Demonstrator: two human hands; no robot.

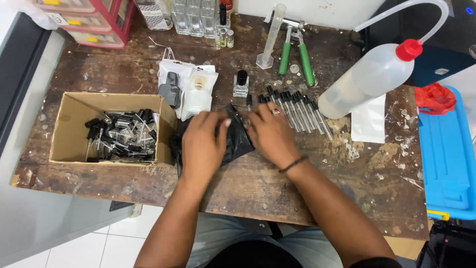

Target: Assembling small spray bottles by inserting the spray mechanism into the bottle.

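Both of my hands rest on a black plastic pouch (pixel 237 141) lying on the worn wooden table (pixel 277 183). My left hand (pixel 202 144) presses its left side with fingers bent. My right hand (pixel 270 133) grips its upper right edge; a dark band circles that wrist. Whether anything is inside the pouch cannot be told. Just right of my right hand lies a row of several slim glass vials with black caps (pixel 300 111).
A cardboard box (pixel 69 129) holding several black-capped vials stands at the left. Behind the pouch are white packets (pixel 196 89), a small square bottle (pixel 241 84), a measuring cylinder (pixel 270 37) and green-handled pliers (pixel 297 54). A wash bottle (pixel 369 79) lies at right beside a blue tray (pixel 446 154).
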